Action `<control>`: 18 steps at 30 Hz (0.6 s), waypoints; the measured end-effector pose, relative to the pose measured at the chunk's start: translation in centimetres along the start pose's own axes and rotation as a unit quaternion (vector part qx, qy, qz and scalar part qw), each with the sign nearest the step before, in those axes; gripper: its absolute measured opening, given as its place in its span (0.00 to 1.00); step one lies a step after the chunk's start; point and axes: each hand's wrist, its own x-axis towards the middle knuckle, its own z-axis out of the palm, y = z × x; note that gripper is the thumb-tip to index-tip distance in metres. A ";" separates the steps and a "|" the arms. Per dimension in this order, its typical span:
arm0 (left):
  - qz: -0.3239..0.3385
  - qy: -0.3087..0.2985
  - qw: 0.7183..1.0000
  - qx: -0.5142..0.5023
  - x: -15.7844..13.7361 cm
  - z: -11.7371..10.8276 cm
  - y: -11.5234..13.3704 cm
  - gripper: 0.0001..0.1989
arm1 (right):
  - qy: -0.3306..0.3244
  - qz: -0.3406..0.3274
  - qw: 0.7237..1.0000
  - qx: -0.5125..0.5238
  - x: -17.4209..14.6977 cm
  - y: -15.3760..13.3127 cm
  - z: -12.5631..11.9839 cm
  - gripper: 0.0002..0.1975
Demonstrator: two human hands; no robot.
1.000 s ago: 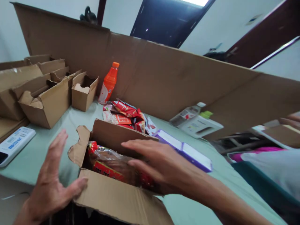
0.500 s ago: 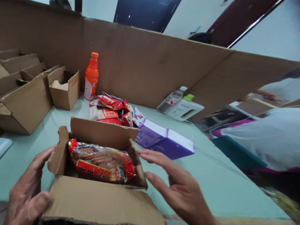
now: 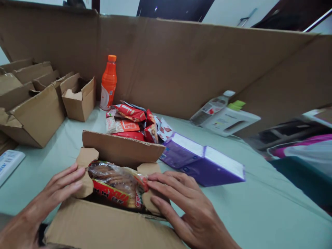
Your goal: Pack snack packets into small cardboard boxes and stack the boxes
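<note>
A small cardboard box (image 3: 114, 226) stands before me, its long front and back flaps raised outward. Inside lies a clear, red-edged packet of brown biscuits or crackers (image 3: 115, 180). The fingers of my left hand (image 3: 49, 197) lie stretched over the left side flap (image 3: 86, 157), which is folded partly inward. On the opposite side, my right hand (image 3: 186, 204) rests its extended fingers on the right side flap (image 3: 151, 204) and by the packet's right end. Neither hand grips anything; both are open. The lower box walls are out of sight.
Behind the box are red snack packets (image 3: 129, 126) and purple-wrapped packs (image 3: 204, 159). An orange bottle (image 3: 109, 83) stands near open cardboard boxes (image 3: 41, 114). A clear bottle (image 3: 212, 109) and white jug (image 3: 230, 121) lean by the cardboard wall (image 3: 181, 69). A white object (image 3: 10, 164) lies left.
Both side flaps have been folded inward over the packet's ends. My hands have moved from beside the box onto these flaps. The view has shifted, so the surroundings sit differently.
</note>
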 end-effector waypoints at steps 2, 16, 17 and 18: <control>0.019 0.002 0.999 0.040 0.8 -0.5 1.2 0.38 | 0.002 0.003 1.000 -0.001 -0.2 0.1 0.0 0.09; -0.019 0.126 0.987 0.096 3.8 1.4 3.3 0.25 | 0.099 0.187 0.973 0.093 1.0 2.0 -0.1 0.24; -0.019 0.128 0.986 0.101 3.9 1.4 3.4 0.27 | 0.073 0.178 0.975 0.107 1.2 2.2 -0.1 0.26; -0.018 0.129 0.986 0.107 4.0 1.4 3.6 0.29 | 0.047 0.161 0.978 0.122 1.2 2.2 -0.1 0.28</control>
